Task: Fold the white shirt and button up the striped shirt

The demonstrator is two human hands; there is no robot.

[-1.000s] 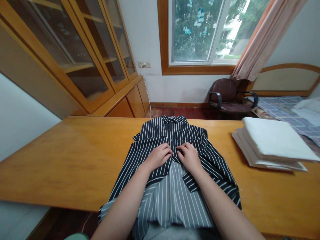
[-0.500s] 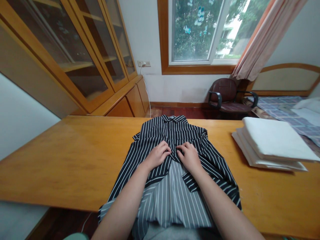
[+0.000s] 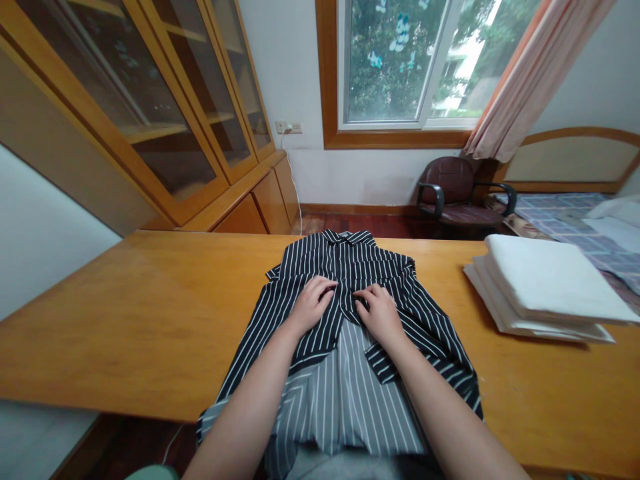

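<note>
A black shirt with white stripes (image 3: 313,343) lies front up, its collar at the far side and its hem toward me. Below the middle its front parts, showing the greyer inside of the back. My left hand (image 3: 313,305) rests on the left front panel, fingers stretched and thumb apart, beside the button strip. Across the strip, my right hand (image 3: 379,310) has its thumb and fingers bent at the cloth edge, seemingly pinching it. Any button under the fingertips is too small to make out. One cuff lies folded near my right wrist.
The shirt is spread on a wooden table (image 3: 150,313). To the right stands a stack of folded white cloth or padding (image 3: 555,280). Beyond the table are a glass-door cabinet (image 3: 200,100), a dark red armchair (image 3: 450,190) and a bed (image 3: 575,207).
My left hand has moved slightly away and to the left, off the button strip, and its fingers have opened. My right hand and the shirt are almost unchanged.
</note>
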